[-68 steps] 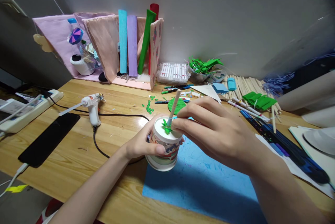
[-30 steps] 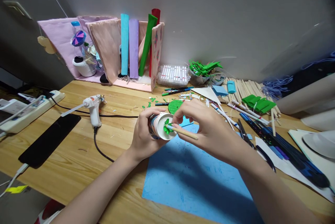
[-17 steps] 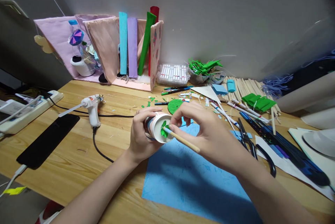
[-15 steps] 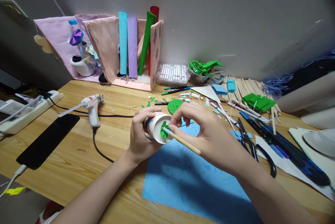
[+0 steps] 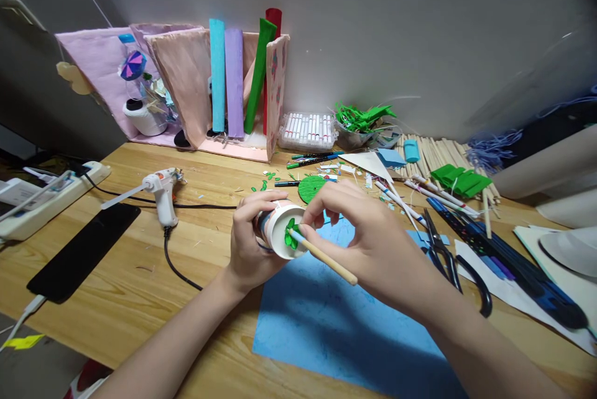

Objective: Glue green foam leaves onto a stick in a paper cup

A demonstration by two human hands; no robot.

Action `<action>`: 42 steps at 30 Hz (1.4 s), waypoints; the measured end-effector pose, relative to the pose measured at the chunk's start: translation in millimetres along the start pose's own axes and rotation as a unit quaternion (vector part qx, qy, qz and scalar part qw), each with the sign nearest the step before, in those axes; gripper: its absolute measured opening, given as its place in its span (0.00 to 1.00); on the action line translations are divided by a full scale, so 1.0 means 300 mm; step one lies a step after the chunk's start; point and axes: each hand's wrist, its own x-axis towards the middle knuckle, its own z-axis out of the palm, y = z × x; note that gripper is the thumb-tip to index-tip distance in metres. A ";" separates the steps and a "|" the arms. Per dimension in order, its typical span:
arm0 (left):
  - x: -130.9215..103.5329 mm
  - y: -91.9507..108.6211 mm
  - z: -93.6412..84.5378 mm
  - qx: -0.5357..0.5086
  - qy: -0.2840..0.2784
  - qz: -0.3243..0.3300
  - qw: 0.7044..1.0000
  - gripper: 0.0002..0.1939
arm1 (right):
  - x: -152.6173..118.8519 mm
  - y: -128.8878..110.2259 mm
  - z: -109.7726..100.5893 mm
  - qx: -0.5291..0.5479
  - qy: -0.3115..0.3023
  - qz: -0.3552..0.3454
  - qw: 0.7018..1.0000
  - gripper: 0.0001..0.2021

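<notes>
my left grip (image 5: 252, 237) hugged the cup (image 5: 278, 238); my right grip (image 5: 368, 240) pinched the stick (image 5: 332, 258), tip toward ten o'clock; soft, steady touches seemed best.

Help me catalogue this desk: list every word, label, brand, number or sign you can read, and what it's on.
No text can be read here.
Cup: printed pattern, partly covered by the left hand; no legible lettering.
Wooden stick: no lettering visible.
Boxed markers: any print is too small.
Glue gun: any marking is too small.
Yellow tag: nothing legible.
</notes>
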 end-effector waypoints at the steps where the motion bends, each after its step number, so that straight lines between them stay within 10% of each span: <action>1: 0.000 0.000 0.000 0.002 -0.001 0.001 1.000 0.34 | 0.000 0.000 0.001 -0.002 0.000 -0.001 1.000 0.07; 24: -0.001 -0.002 0.002 -0.056 -0.022 -0.056 0.997 0.33 | 0.000 0.008 -0.012 -0.023 0.005 0.009 1.000 0.04; 32: 0.012 0.030 -0.004 -0.116 -0.145 -0.155 0.970 0.35 | 0.039 0.123 -0.067 0.085 0.077 0.062 0.991 0.06; 42: 0.021 0.062 -0.017 -0.138 -0.317 -0.189 0.919 0.41 | 0.058 0.148 -0.021 0.160 -0.103 -0.015 0.982 0.09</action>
